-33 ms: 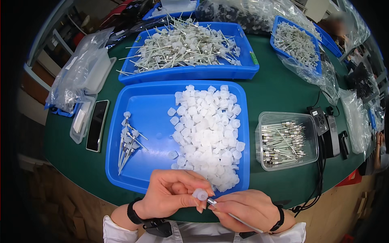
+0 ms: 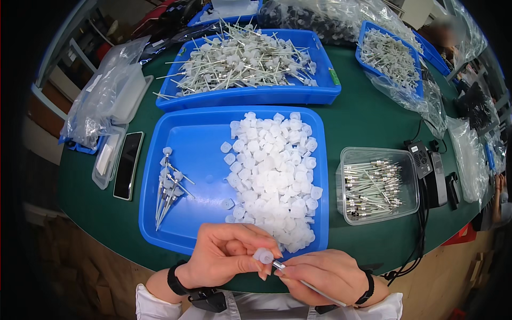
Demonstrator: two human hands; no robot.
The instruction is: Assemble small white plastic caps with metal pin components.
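My left hand point(image 2: 226, 253) pinches a translucent white plastic cap point(image 2: 263, 255) over the near edge of the blue tray. My right hand point(image 2: 326, 277) grips a thin rod with a metal end point(image 2: 322, 293). That metal end points at the cap; whether it has entered the cap cannot be made out. Beneath and beyond my hands, the blue tray point(image 2: 205, 117) bears a heap of loose white caps point(image 2: 274, 170) on its right side. Several capped rods point(image 2: 169, 186) lie in a small pile at its left.
Behind stands a blue bin point(image 2: 250, 97) heaped with capped rods. A clear plastic box point(image 2: 346, 216) of rods is at right, beside a black device point(image 2: 432, 176) with cables. A phone point(image 2: 128, 165) and plastic bags point(image 2: 101, 101) lie left. Another filled blue tray point(image 2: 368, 32) sits far right.
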